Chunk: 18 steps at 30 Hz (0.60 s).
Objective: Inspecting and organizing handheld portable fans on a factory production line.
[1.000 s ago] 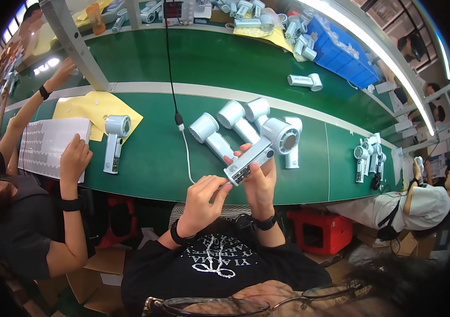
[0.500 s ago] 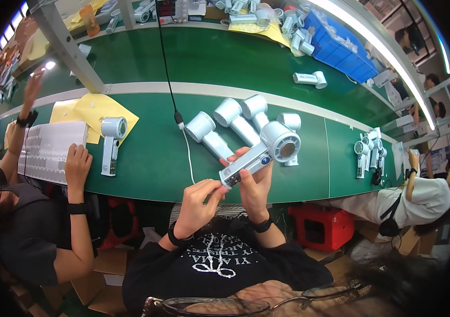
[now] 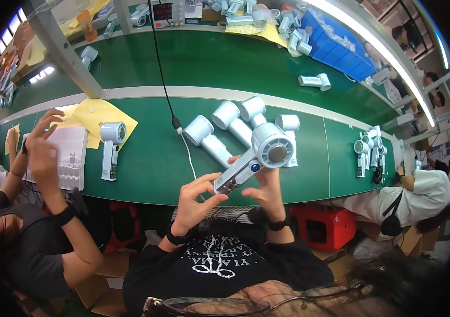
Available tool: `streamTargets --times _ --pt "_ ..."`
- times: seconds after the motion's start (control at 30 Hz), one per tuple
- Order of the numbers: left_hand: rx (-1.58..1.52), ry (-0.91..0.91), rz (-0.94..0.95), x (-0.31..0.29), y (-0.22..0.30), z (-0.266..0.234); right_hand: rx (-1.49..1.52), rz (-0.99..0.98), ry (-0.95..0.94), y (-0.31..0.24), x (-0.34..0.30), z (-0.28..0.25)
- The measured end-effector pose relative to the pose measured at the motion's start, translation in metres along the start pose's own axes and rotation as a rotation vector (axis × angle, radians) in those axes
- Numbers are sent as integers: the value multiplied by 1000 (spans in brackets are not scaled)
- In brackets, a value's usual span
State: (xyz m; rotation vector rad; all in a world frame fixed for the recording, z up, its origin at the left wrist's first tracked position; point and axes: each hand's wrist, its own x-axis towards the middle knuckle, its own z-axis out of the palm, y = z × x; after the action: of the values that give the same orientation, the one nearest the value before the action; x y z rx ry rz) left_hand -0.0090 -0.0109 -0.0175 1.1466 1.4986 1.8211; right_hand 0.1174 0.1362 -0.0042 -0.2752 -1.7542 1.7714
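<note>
A light-blue handheld fan (image 3: 277, 145) is held up over the near edge of the green table, its round head up to the right. The lower handle is uncovered, and a small circuit board (image 3: 227, 186) shows in it. My left hand (image 3: 190, 205) grips the handle's bottom end between thumb and fingers. Behind the handle, the fingers of my right hand (image 3: 270, 194) support it, with their tips showing at the upper side; the right thumb stands off it. Several similar fans lie just beyond, among them a left one (image 3: 208, 138) and a middle one (image 3: 230, 117).
A white cable (image 3: 187, 153) hangs from a black cord beside my left hand. To the left are another fan (image 3: 111, 150), yellow paper (image 3: 122, 119), and a co-worker's raised hands (image 3: 43, 153). A blue bin (image 3: 335, 45) stands far right; more fans (image 3: 367, 150) lie right.
My right thumb has come off the handle and spread away. The fan has shifted slightly left and down. The co-worker on the left has raised a hand from the white sheet.
</note>
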Motion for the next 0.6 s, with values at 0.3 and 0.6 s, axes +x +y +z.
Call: streamTargets --times 0.3,0.6 --pt "-195 -61 -135 -10 1 -11 -561 -348 -5 -47 29 -56" --pt "29 -232 92 -7 18 -15 -457 -770 -149 -26 17 -58"
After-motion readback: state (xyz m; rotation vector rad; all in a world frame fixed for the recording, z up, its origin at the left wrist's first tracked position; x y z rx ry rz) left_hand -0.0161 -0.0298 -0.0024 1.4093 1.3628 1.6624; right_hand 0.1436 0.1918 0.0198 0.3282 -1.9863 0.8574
